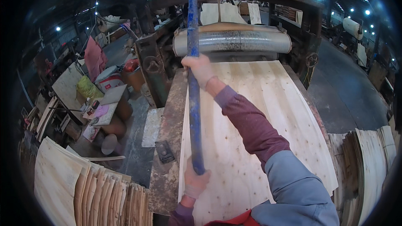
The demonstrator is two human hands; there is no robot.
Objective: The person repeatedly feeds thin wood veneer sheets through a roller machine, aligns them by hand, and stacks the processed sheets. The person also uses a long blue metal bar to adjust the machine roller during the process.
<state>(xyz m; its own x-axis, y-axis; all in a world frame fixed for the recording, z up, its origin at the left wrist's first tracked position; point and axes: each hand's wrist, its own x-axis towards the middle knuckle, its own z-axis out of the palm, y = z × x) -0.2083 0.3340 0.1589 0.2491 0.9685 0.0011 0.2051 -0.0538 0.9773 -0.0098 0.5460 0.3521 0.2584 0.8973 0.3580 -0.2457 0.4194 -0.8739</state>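
Observation:
A long pole with worn blue paint point(195, 113) stands before me, running up past the top of the picture. My left hand point(195, 177) grips its lower end. Higher up, my right hand point(199, 67) is closed around the same pole. Both hands look covered by thin pale gloves. Beneath them a wide sheet of wood veneer point(251, 125) lies on a stained machine table point(169, 116). At the far end of the sheet is a metal roller point(238, 40), held in a rusty machine frame point(157, 69). The pole passes in front of the roller's left part.
Veneer sheets point(103, 194) are stacked at the lower left, with another stack point(370, 157) at the lower right. A small dark metal block point(164, 151) lies on the table's left edge. Drums and a yellow sack point(89, 88) stand farther left. A handwheel point(312, 60) is on the frame's right.

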